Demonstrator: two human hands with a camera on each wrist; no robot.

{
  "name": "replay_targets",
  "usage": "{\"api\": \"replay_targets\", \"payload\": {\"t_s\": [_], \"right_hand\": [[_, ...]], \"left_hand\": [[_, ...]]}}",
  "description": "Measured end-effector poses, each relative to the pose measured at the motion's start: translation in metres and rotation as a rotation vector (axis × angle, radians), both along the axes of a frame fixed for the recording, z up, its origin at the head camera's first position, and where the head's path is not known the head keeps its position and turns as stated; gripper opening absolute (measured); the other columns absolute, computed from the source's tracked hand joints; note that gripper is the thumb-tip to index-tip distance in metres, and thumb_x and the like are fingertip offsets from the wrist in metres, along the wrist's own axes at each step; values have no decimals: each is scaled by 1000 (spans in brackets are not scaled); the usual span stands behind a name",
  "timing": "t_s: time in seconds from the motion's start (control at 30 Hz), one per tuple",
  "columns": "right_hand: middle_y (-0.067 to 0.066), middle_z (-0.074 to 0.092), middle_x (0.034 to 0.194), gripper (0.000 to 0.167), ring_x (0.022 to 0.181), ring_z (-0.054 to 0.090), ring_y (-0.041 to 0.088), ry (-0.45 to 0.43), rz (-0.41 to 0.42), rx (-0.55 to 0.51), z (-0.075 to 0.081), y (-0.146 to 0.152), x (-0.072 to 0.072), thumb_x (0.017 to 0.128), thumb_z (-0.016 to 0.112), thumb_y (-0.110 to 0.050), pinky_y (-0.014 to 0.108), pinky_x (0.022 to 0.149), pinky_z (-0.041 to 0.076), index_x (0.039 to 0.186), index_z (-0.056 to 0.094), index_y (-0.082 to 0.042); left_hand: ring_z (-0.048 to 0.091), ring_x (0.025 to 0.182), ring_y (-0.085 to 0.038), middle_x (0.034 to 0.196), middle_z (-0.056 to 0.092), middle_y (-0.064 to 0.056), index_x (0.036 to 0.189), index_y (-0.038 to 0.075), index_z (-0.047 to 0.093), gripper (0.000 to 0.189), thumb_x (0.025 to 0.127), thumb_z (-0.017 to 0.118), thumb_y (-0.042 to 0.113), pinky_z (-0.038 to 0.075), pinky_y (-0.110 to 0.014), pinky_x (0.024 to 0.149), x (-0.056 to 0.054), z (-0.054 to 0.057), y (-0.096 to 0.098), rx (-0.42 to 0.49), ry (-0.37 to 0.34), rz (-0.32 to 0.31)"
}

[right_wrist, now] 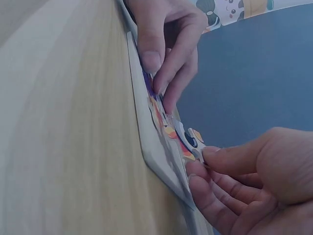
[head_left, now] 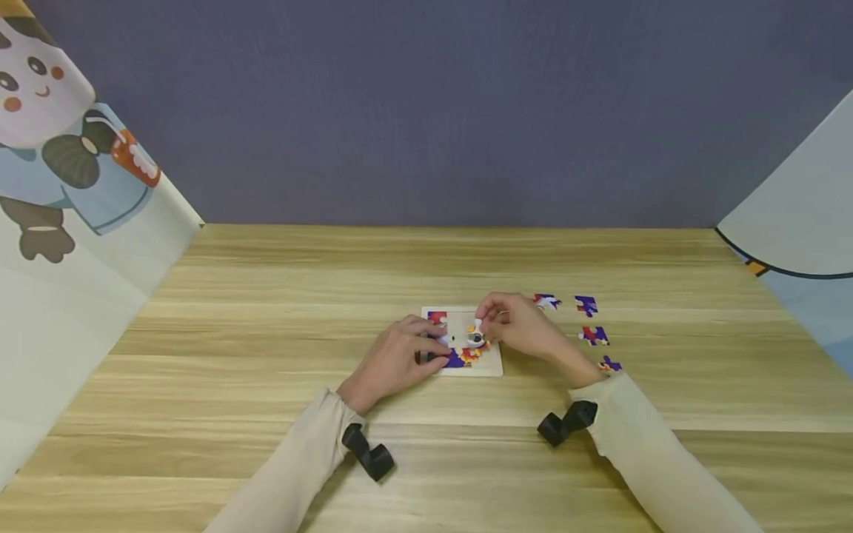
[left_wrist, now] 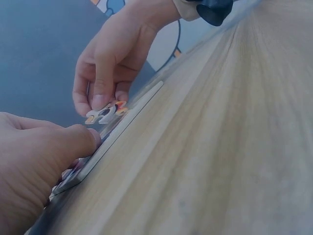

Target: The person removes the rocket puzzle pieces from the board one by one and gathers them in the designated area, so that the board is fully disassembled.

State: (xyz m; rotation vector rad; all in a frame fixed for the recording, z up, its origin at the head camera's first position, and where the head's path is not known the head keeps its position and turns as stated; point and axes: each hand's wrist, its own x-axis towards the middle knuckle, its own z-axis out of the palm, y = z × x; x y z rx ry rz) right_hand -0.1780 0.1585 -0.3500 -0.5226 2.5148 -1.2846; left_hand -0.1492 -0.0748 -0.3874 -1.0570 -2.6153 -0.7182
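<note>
Four loose pieces [head_left: 594,335]: on the surface [head_left: 266,333] to the right of your tray, the nearest close to your right forearm.
Right hand [head_left: 523,326]: your grip is clamped, thumb and fingertips pinching the eye piece by one side.
Eye piece [left_wrist: 106,113]: over the right part of the tray [head_left: 489,368] and tilted; whether its lower edge touches the fitted pieces [head_left: 469,357], you cannot tell.
Left hand [head_left: 400,355]: your fingers rest on the tray's left part, clamped on nothing that shows.
Bare patch [head_left: 461,323]: in the tray's upper middle, beside the eye piece.
Seating the piece: this looks like the step in hand; turn the knobs to match their hollows, then level the piece before pushing.
Pressing: go straight down with a fingertip, lightly; forcing a tilted edge could lift its neighbours.
Steadying: let your left fingers bear on the tray, clear of the joint.
</note>
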Motion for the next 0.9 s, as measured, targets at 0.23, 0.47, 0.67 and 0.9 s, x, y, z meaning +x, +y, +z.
{"api": "replay_targets", "payload": {"t_s": [0.23, 0.47, 0.67, 0.9], "right_hand": [[14, 59, 90, 11, 78, 61, 17, -26, -11, 6, -1, 4, -3, 88, 58, 5, 29, 68, 55, 99, 59, 3], [13, 59, 89, 11, 77, 61, 16, -28, -52, 40, 4, 12, 1, 89, 59, 3, 26, 65, 53, 99, 60, 2], [14, 58, 89, 13, 77, 61, 17, -24, -32, 15, 4, 21, 3, 88, 58, 5, 25, 64, 53, 101, 59, 5], [13, 59, 89, 12, 78, 61, 17, -8, -39, 39, 3, 36, 3, 88, 58, 3, 26, 65, 54, 100, 60, 2]], "left_hand": [[60, 107, -17, 112, 70, -1, 93, 21, 77, 13, 81, 74, 26, 50, -34, 94, 1, 0, -1, 15, 12, 4], [60, 107, -16, 113, 70, 0, 93, 21, 77, 14, 81, 74, 28, 49, -33, 95, 1, 1, 0, 8, 8, 3], [59, 108, -16, 114, 69, 0, 94, 20, 77, 14, 82, 74, 28, 48, -34, 96, 1, 1, 1, -1, -14, 14], [59, 107, -16, 114, 69, 0, 94, 20, 76, 14, 82, 74, 27, 49, -35, 96, 2, 1, 1, 9, -9, 9]]}}
